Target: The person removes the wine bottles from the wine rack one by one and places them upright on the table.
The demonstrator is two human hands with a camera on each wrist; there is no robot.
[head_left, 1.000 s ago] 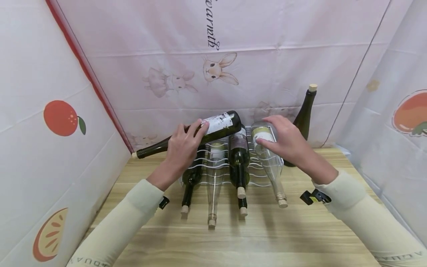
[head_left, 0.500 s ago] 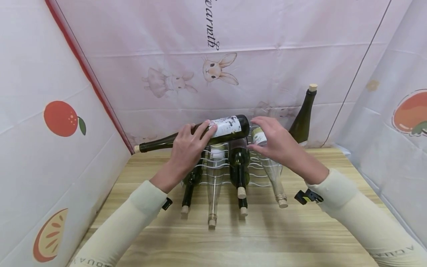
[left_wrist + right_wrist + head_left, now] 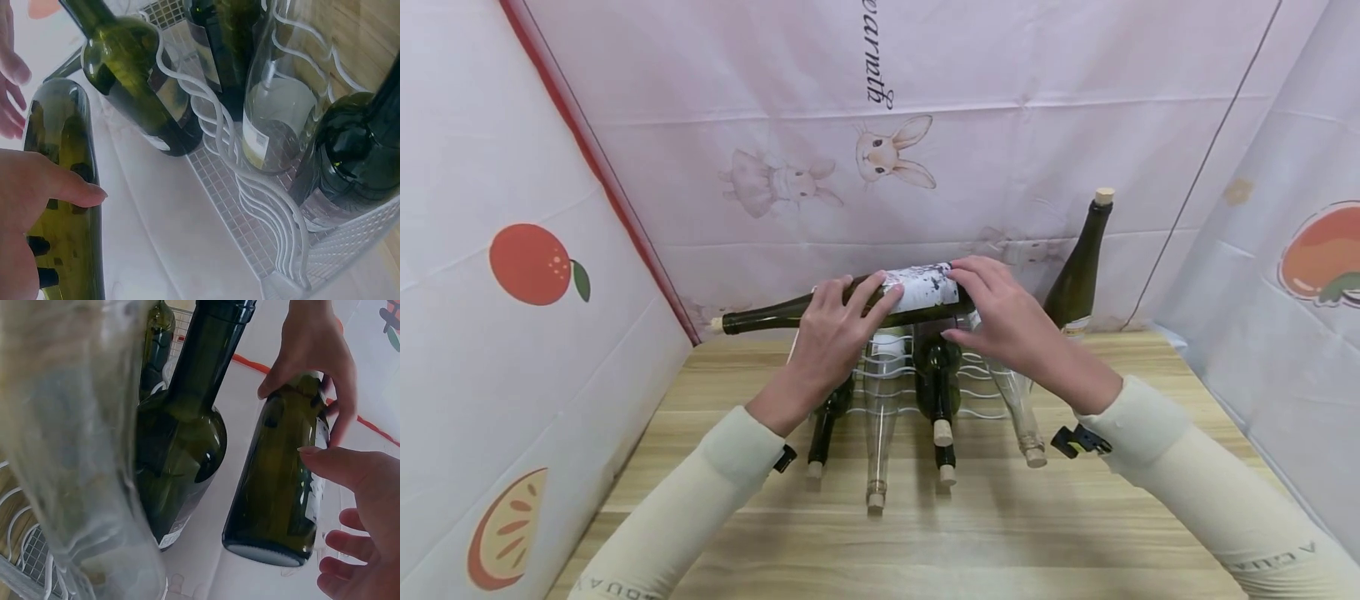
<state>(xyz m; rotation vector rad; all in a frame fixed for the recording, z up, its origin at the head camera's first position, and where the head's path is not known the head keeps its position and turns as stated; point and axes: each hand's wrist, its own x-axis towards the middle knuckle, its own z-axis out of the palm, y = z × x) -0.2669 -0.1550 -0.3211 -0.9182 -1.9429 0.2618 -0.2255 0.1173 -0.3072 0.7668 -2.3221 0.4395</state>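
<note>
My left hand (image 3: 842, 329) grips a dark green wine bottle (image 3: 925, 287) with a torn white label, around its middle. It is held nearly level above the back of the rack, its corked neck pointing left. My right hand (image 3: 1003, 308) is around the bottle's base end, fingers over the label and thumb below. The right wrist view shows the thumb (image 3: 325, 464) in front of the glass and the other fingers bent beside it; firm contact cannot be told. Beneath is a white wire wine rack (image 3: 234, 169) holding several corked bottles, among them a clear bottle (image 3: 883, 400).
A corked green bottle (image 3: 1078, 275) stands upright behind the right hand. Another clear bottle (image 3: 1021, 408) lies slanted in the rack's right side. Bottle necks stick out over the wooden table (image 3: 962, 542). Printed cloth walls (image 3: 775, 75) enclose the back and sides.
The left hand has carried the wine bottle rightward and levelled it somewhat. The right hand has moved left from beside the clear bottle to the wine bottle's base.
</note>
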